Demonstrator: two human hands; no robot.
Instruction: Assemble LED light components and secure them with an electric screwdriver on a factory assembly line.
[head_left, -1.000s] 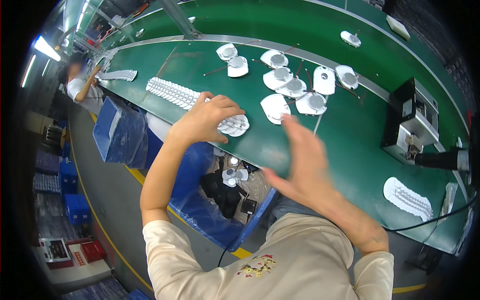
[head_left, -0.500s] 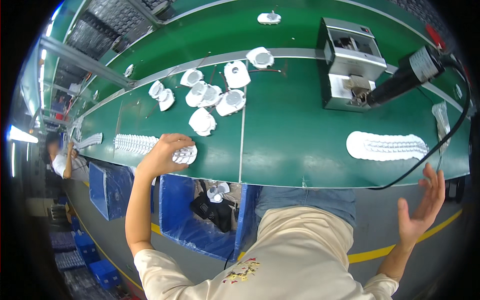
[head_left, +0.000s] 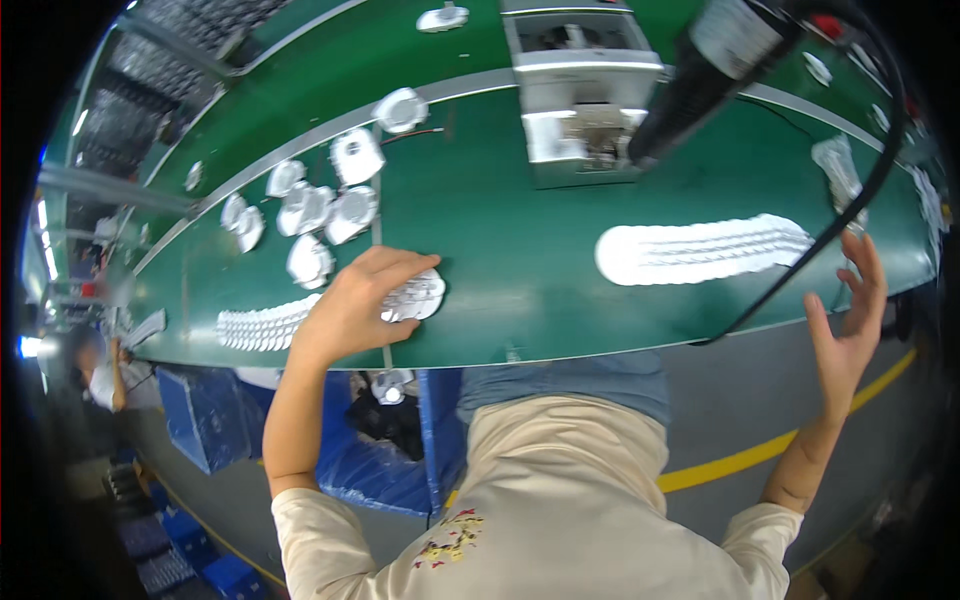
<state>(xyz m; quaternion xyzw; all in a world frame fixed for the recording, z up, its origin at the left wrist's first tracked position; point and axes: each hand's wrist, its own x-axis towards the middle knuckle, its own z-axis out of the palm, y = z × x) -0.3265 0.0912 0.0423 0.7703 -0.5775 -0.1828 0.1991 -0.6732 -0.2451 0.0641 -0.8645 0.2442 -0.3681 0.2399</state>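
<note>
My left hand (head_left: 352, 308) is closed round a flat, round white plastic piece (head_left: 416, 297) with raised detail on its face, low over the green bench near its front edge. Whether it is one piece or a small stack I cannot tell. Behind that hand a row of overlapping white pieces (head_left: 262, 326) lies at the left. A second overlapped row of white pieces (head_left: 690, 250) stretches across the right side. My right hand (head_left: 848, 325) is off that row's right end, by the bench edge, with fingers apart and nothing in it.
A metal bench machine (head_left: 585, 120) stands at the back, beside a black cylindrical tool (head_left: 700, 75) whose cable (head_left: 850, 215) droops across the bench's right. Loose white parts (head_left: 350, 212), some wired, lie back left. A plastic-lined blue bin (head_left: 440, 430) sits below; another person (head_left: 108, 380) is far left.
My left hand has carried the white piece rightward, away from the left row and past the bench seam. My right hand stays open near the right edge. The whole view has shifted right.
</note>
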